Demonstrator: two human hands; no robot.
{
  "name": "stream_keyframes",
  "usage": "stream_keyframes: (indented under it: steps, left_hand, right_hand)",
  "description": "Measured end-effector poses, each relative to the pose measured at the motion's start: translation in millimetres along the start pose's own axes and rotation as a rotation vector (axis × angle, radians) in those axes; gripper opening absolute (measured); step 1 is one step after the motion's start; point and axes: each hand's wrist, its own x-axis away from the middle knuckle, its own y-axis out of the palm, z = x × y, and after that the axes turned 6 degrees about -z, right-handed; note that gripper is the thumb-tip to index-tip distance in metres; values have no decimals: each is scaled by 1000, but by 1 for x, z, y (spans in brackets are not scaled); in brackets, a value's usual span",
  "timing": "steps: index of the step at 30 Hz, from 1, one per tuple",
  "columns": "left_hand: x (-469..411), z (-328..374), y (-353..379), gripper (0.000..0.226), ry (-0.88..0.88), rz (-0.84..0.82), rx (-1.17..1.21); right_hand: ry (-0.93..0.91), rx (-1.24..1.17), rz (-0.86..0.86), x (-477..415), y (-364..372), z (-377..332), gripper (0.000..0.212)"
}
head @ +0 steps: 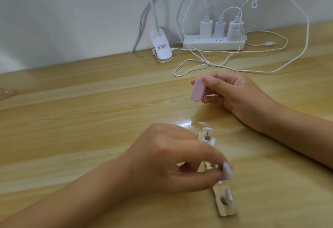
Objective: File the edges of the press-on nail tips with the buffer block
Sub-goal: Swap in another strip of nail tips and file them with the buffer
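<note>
My right hand [232, 92] holds a small pink buffer block [197, 89] between thumb and fingers, lifted above the table. A clear holder strip [226, 204] with press-on nail tips on small pegs lies on the wooden table in front of me. One tip [207, 129] stands at its far end, another [228, 196] near its close end. My left hand [173, 157] hovers over the strip's middle and pinches a white nail tip on its peg [227, 171] between thumb and fingers. The picture is blurred there, and the hand hides the middle of the strip.
At the back by the wall stand a white power strip [214, 44] with three chargers, looping white cables [270, 65] spread over the table, and a white lamp clamp [162, 49]. Bare wooden tabletop [81, 110] stretches to the left.
</note>
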Motion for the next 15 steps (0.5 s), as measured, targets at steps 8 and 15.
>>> stream_keyframes:
  steps: [8, 15]
  left_hand:
    - [5, -8, 11, 17, 37, -224, -90]
    - [6, -12, 6, 21, 103, -108, -317]
  right_hand:
    - [42, 36, 5, -1, -4, 3, 38]
    - [49, 54, 4, -1, -4, 3, 37]
